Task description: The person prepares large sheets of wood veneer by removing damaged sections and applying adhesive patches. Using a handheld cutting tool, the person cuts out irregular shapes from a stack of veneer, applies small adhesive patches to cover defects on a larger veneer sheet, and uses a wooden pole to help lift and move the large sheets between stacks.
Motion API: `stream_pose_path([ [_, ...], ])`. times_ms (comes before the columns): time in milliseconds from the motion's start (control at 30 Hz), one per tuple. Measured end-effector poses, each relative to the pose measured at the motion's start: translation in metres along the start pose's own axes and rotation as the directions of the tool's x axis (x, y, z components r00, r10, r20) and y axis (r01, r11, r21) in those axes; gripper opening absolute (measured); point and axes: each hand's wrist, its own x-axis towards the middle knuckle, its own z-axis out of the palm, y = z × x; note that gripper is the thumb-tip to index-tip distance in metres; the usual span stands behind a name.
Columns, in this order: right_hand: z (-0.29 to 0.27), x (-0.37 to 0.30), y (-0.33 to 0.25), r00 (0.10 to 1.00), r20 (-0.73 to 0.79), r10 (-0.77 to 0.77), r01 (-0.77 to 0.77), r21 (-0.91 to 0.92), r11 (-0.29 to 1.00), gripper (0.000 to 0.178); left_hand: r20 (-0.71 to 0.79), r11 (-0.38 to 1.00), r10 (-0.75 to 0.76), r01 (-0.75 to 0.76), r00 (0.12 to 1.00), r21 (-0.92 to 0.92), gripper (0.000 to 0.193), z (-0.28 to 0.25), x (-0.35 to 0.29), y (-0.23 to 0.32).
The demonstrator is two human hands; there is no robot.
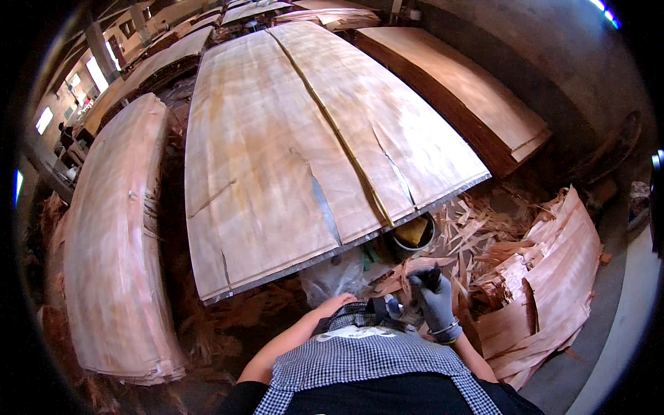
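Note:
My right hand (437, 304), in a grey glove with dark fingertips, is raised at the right of my waist. Its fingers are curled in, and I cannot make out what they hold, if anything. At the left of my waist, my bare left hand (337, 303) rests against the checked apron (360, 356), its fingertips mostly hidden. Beyond both hands lies a large table-high spread of pale wood veneer (270, 138), with several splits along the grain. A long, thin yellowish strip (330, 123) runs lengthwise over it to the near edge.
Under the near edge stands a dark bucket (417, 234) with something yellow inside, beside a clear plastic bag (335, 277). Torn veneer sheets (553, 277) heap up at the right. Veneer stacks flank the table at the left (114, 242) and far right (463, 83). Wood scraps litter the floor.

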Motion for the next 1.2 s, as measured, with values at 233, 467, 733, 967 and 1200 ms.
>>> stream_pose_path([
  [233, 0.013, 0.037, -0.024, 0.986, -0.162, -0.048, 0.097, 0.313, 0.945, 0.013, -0.057, 0.968, 0.079, -0.090, 0.995, -0.232, 0.035, -0.048, -0.020, 0.101],
  [467, 0.034, 0.059, -0.029, 0.975, -0.202, -0.088, 0.184, 0.521, 0.833, 0.021, 0.107, 0.584, 0.299, -0.093, 0.948, -0.806, 0.038, -0.034, -0.039, 0.174],
  [733, 0.023, 0.052, -0.005, 0.980, -0.148, 0.131, -0.036, 0.519, 0.854, 0.026, -0.416, 0.711, 0.024, -0.309, 0.909, -0.632, 0.008, -0.043, -0.041, 0.158],
  [967, -0.007, 0.056, 0.041, 0.958, -0.274, -0.085, 0.158, 0.260, 0.953, 0.013, -0.619, 0.768, 0.122, -0.469, 0.776, -0.437, 0.018, -0.063, -0.056, 0.170],
  [1200, 0.044, 0.019, 0.015, 0.903, -0.049, -0.428, 0.371, -0.417, 0.830, 0.030, -0.464, 0.904, 0.070, -0.252, 0.883, -0.344, 0.042, -0.038, -0.058, 0.185],
])
